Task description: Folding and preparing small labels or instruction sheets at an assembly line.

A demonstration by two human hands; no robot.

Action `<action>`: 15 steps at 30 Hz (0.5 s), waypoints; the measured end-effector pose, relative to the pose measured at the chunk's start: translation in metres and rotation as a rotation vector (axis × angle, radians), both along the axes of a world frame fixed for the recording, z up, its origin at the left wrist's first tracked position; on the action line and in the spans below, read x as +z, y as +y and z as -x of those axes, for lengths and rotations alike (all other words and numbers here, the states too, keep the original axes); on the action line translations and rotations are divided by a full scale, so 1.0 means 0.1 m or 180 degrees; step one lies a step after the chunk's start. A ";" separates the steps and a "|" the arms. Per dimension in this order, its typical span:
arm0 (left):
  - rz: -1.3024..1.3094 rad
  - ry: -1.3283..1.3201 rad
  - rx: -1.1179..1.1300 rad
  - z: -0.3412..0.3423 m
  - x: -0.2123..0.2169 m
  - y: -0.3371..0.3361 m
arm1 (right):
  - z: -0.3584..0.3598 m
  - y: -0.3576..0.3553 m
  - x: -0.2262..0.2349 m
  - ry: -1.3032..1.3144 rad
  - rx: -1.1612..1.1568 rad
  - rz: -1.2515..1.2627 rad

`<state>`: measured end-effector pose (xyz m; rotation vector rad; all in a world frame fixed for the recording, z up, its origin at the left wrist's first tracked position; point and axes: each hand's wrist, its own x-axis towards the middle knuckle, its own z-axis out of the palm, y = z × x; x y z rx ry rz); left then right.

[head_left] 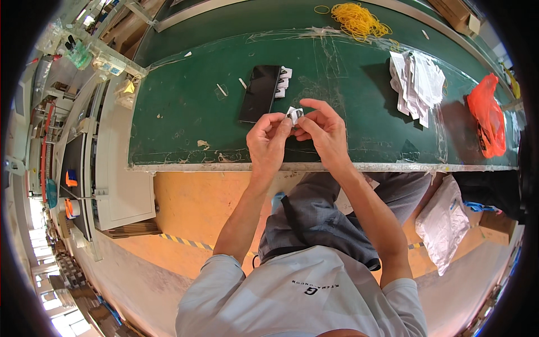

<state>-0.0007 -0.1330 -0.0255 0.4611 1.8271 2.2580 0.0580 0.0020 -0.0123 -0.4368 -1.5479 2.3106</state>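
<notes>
Between my two hands, just above the near part of the green table, is a small folded white paper piece (pixel 295 115) with dark marks. My left hand (pixel 268 140) pinches its left side with thumb and fingers. On the other side, my right hand (pixel 325 132) grips it between thumb and bent fingers, the index finger arched above. Just beyond my hands lies a flat black rectangular object (pixel 260 92), like a phone or small panel. Several small folded white pieces (pixel 284 82) lie in a column along its right edge, partly beside or under it.
A stack of white paper strips (pixel 416 84) lies to the right on the green table (pixel 191 121). Beyond it sits a red plastic bag (pixel 487 115). Yellow rubber bands (pixel 359 21) are heaped at the far edge. A white plastic sack (pixel 443 224) is below the table at right.
</notes>
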 end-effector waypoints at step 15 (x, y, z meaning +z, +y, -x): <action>0.0037 0.0394 0.0078 -0.05 -0.07 0.04 | -0.06 -0.01 -0.04 -0.0101 -0.0258 -0.1667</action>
